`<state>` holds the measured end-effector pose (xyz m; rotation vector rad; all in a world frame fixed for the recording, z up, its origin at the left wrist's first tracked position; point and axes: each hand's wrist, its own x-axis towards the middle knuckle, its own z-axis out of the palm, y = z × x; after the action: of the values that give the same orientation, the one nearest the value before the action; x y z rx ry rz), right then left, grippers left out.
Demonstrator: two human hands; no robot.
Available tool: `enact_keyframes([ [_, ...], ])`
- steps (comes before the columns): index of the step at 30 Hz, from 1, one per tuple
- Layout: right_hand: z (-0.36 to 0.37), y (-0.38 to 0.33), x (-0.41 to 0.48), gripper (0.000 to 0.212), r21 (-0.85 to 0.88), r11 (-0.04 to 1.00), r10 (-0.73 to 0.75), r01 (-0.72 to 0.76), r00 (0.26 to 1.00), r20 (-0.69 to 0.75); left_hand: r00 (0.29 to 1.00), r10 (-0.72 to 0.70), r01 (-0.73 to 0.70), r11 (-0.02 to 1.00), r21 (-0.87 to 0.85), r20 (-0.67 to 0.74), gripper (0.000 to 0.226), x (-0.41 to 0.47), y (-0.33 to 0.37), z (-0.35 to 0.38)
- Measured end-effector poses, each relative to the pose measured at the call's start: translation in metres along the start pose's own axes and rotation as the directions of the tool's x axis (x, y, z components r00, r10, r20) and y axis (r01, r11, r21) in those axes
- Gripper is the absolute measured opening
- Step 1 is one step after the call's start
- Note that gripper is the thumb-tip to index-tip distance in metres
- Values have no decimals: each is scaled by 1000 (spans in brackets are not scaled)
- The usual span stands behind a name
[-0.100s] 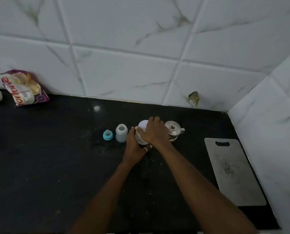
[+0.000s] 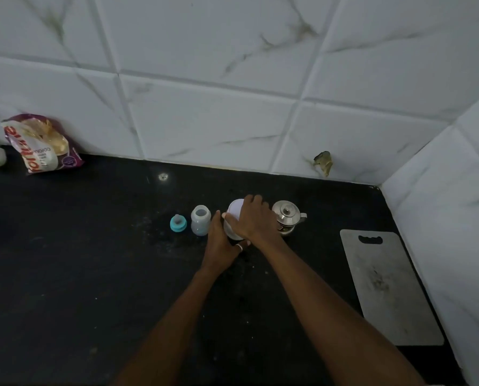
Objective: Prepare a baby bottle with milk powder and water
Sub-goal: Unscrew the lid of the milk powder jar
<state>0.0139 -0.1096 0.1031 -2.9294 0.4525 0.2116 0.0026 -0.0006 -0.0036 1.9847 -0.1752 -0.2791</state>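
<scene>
Left hand (image 2: 221, 240): wrapped round the side of the powder jar (image 2: 235, 208) — I steady it against turning.
Right hand (image 2: 253, 218): curled over the jar's top, probably to twist it open.
Bottle (image 2: 200, 220): open and upright on the tabletop (image 2: 93, 260), just left of my left hand — ready for powder.
Kettle (image 2: 287, 218): just right of my right hand.

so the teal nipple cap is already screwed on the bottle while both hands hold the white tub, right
No. The head view shows the teal nipple cap off the bottle, sitting on the counter just left of it, and the bottle's mouth is open. The left hand and right hand do hold the white tub.
</scene>
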Motion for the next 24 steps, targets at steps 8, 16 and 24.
enact_keyframes([
  [8, 4, 2, 7, 79, 7, 995, -102, 102, 994, -38, 999, -46, 46, 998, 32, -7, 115, 2, 15, 3],
  [16, -57, -6, 9, 75, 70, 986, -130, 151, 960, -249, 970, 189, -214, 961, -173, -153, 92, 6, 75, -12],
  [24, -129, -11, -3, 64, -21, 987, -152, 157, 898, -412, 908, 306, -346, 933, -101, -287, 63, -4, 154, -53],
])
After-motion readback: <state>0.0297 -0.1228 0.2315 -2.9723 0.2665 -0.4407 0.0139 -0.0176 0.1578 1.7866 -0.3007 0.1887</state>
